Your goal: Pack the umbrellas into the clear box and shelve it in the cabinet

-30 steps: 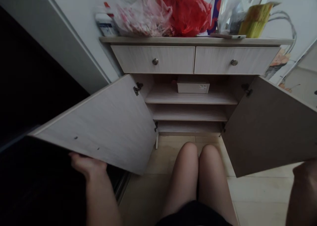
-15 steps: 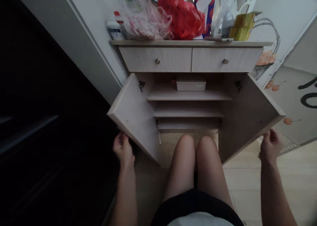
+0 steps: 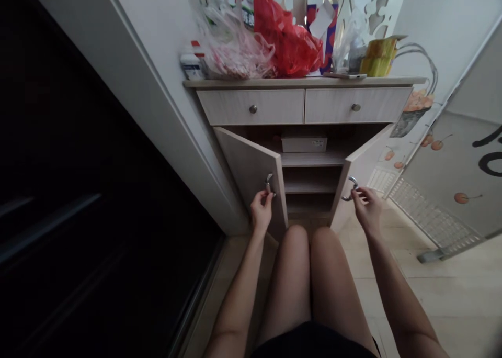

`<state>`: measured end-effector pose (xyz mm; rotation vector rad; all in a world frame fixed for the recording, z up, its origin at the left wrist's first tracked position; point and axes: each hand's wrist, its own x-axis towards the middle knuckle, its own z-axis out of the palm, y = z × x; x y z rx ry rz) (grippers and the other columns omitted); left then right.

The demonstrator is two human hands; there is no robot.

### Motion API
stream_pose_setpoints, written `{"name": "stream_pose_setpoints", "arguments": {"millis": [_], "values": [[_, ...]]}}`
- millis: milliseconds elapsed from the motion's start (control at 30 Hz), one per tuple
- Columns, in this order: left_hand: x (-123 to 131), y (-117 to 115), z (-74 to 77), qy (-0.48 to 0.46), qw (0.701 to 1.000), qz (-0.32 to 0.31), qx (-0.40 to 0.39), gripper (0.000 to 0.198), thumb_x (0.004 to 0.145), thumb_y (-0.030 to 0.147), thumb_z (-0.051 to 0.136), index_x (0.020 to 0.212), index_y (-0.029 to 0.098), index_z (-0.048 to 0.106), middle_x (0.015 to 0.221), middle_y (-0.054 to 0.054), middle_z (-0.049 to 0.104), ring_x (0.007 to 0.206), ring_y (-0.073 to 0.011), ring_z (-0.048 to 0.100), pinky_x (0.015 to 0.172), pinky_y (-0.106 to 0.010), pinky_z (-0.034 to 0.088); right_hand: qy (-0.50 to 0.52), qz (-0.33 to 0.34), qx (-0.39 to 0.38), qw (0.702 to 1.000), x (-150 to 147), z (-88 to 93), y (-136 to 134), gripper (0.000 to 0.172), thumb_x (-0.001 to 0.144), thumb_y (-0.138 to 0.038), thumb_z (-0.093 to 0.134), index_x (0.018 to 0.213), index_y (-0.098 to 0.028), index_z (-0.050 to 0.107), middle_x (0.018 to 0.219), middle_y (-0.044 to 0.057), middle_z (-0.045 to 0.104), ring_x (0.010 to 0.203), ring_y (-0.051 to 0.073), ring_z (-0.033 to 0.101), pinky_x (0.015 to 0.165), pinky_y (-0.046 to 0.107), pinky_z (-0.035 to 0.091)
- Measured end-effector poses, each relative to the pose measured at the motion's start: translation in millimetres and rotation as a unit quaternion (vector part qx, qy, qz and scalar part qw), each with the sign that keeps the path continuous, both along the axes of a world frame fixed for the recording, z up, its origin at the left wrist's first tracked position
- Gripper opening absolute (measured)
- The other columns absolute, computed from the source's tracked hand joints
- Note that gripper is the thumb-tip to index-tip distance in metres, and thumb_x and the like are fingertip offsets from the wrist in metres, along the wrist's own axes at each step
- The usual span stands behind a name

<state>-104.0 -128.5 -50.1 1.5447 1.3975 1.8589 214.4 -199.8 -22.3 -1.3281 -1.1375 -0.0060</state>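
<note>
A pale wooden cabinet [image 3: 304,107] stands against the wall with both lower doors partly swung in. My left hand [image 3: 261,211] is closed on the metal handle [image 3: 269,184] of the left door [image 3: 251,175]. My right hand [image 3: 366,207] grips the curved metal handle [image 3: 351,188] of the right door [image 3: 358,167]. Between the doors I see shelves and a white box [image 3: 304,144] on the top shelf. My bare knees [image 3: 309,243] are just in front of the cabinet.
Two drawers with round knobs [image 3: 253,109] sit above the doors. Plastic bags, red [image 3: 288,41] and pinkish [image 3: 235,49], a bottle [image 3: 193,66] and a yellow-green packet [image 3: 378,57] crowd the top. A dark doorway [image 3: 78,190] lies left, a patterned glass panel [image 3: 451,180] right, tiled floor below.
Both doors have swung from wide open to nearly closed. My hands have moved from the doors' outer edges to the handles, and the view has pulled back from the cabinet.
</note>
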Motion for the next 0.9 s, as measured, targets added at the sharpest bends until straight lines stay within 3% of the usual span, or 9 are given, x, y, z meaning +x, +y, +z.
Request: {"name": "stream_pose_setpoints", "arguments": {"millis": [167, 400, 633, 900], "values": [[40.9, 35.9, 11.5, 0.052, 0.998, -0.026, -0.021, 0.012, 0.082, 0.029, 0.066, 0.085, 0.017, 0.066, 0.082, -0.006, 0.071, 0.078, -0.0189, 0.066, 0.076, -0.029, 0.048, -0.008, 0.035, -0.029, 0.999, -40.0, 5.4, 57.3, 0.041, 0.086, -0.058, 0.055, 0.085, -0.018, 0.065, 0.085, 0.006, 0.066, 0.068, 0.017, 0.060, 0.064, 0.030, 0.043], [72.2, 82.8, 21.4, 0.106, 0.992, -0.036, -0.058, 0.008, 0.083, 0.024, 0.068, 0.083, 0.016, 0.066, 0.082, -0.007, 0.072, 0.078, -0.0187, 0.066, 0.075, -0.028, 0.047, -0.017, 0.011, -0.067, 0.998, -71.6, 10.7, 121.4, 0.043, 0.090, -0.059, 0.046, 0.085, -0.019, 0.062, 0.089, 0.007, 0.068, 0.069, 0.017, 0.059, 0.066, 0.030, 0.041], [86.9, 117.6, 26.4, 0.138, 0.986, -0.040, -0.085, 0.006, 0.083, 0.021, 0.068, 0.080, 0.016, 0.065, 0.080, -0.006, 0.072, 0.075, -0.0176, 0.066, 0.073, -0.027, 0.046, -0.043, -0.010, -0.082, 0.996, -81.9, 10.6, 158.2, 0.045, 0.092, -0.059, 0.042, 0.088, -0.019, 0.063, 0.091, 0.007, 0.069, 0.069, 0.018, 0.057, 0.065, 0.029, 0.036], [98.5, 141.6, 25.4, 0.144, 0.984, -0.039, -0.097, 0.006, 0.086, 0.022, 0.065, 0.085, 0.016, 0.066, 0.086, -0.008, 0.073, 0.080, -0.0185, 0.067, 0.076, -0.028, 0.046, -0.059, -0.010, -0.084, 0.995, -84.5, 9.4, 187.2, 0.045, 0.094, -0.058, 0.039, 0.092, -0.019, 0.062, 0.097, 0.007, 0.068, 0.075, 0.019, 0.059, 0.070, 0.030, 0.038]]}}
